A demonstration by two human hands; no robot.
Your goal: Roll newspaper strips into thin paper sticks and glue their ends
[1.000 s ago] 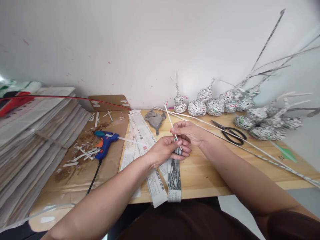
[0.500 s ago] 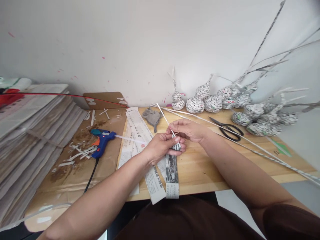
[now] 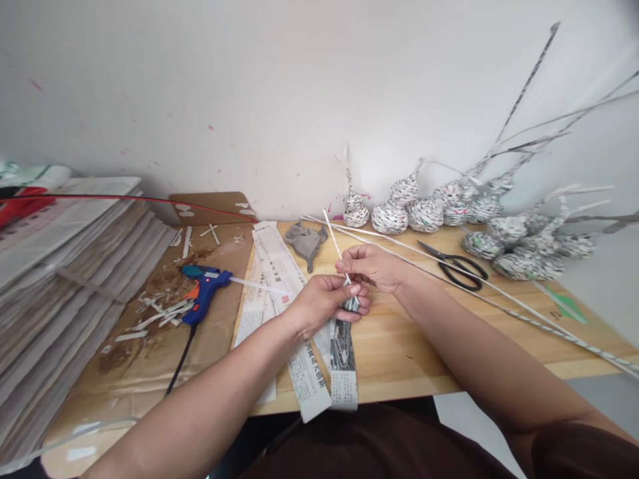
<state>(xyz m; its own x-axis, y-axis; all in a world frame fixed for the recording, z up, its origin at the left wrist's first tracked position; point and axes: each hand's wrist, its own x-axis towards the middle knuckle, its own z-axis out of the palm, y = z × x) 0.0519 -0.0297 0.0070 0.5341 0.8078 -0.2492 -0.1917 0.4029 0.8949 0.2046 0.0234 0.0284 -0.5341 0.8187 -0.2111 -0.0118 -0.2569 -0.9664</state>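
Between my hands is a newspaper strip [image 3: 343,362], its upper end rolled into a thin white paper tube [image 3: 331,233] that points up and away from me. My left hand [image 3: 327,303] is closed on the strip where flat paper turns into the roll. Just above it, my right hand [image 3: 367,265] pinches the tube between thumb and fingers. The strip's lower end hangs down to the table's front edge. More flat newspaper strips [image 3: 309,379] lie fanned out under my left forearm. A grey cloth [image 3: 305,243] lies beyond my hands.
A blue glue gun [image 3: 204,296] lies on stained brown cardboard [image 3: 219,346] among paper scraps. Stacked newspapers [image 3: 84,293] stand at the left. Black-handled scissors [image 3: 462,267] and long paper tubes [image 3: 514,293] lie to the right. Several woven paper gourds [image 3: 389,216] line the wall.
The view has tilted up slightly, so things sit lower in the picture. My right hand has shifted a little along the tube; both hands keep their hold.
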